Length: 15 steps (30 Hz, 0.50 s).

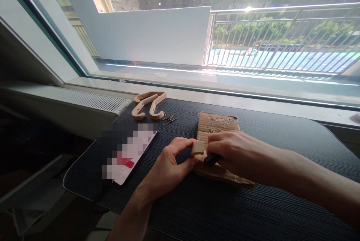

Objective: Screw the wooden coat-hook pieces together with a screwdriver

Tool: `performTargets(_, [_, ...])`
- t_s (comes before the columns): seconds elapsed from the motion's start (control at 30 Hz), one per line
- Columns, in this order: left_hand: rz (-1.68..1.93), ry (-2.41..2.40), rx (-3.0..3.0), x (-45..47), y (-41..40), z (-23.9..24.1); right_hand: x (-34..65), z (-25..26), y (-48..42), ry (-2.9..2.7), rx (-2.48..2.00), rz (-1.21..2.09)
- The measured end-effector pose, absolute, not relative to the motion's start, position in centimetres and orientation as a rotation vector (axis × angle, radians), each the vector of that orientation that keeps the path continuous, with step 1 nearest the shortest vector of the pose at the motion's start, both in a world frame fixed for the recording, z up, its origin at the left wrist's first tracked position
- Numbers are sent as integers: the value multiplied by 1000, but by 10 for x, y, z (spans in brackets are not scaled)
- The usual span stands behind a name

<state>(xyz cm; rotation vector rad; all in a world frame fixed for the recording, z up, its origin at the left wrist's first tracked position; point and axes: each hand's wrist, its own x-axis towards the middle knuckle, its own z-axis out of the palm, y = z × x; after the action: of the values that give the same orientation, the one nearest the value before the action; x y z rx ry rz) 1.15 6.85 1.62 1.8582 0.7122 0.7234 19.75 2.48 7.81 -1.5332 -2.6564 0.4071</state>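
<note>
Left hand (pixel 168 166) pinches a small wooden piece (pixel 198 148); right hand (pixel 229 146) grasps a black handle (pixel 213 159); corrugated cardboard (pixel 216 124) lies under right hand, on the dark worktop (pixel 182 205)

You have a black table (pixel 281 126) streaked with fine parallel lines. The block (pixel 198 148) you hold is plain pale beige, and your handle (pixel 211 160) is solid black. Your cardboard (pixel 218 121) is brown, ridged in close stripes. You see light tan hooks (pixel 154 108) dotted with dark holes, dull grey screws (pixel 169 119), and a phone (pixel 133 158) with a pinkish-white, red-patched, partly pixelated screen. You face a white radiator (pixel 84 98) striped by slats, and green bushes (pixel 278 27).
</note>
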Motion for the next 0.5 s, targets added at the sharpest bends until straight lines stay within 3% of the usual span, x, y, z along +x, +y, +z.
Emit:
performTargets(0.3, [693, 760, 1864, 11, 70, 17, 182, 75, 18, -2835, -1429, 50])
performTargets(0.5, [689, 744, 1838, 11, 70, 18, 182, 75, 18, -2790, -1425, 117])
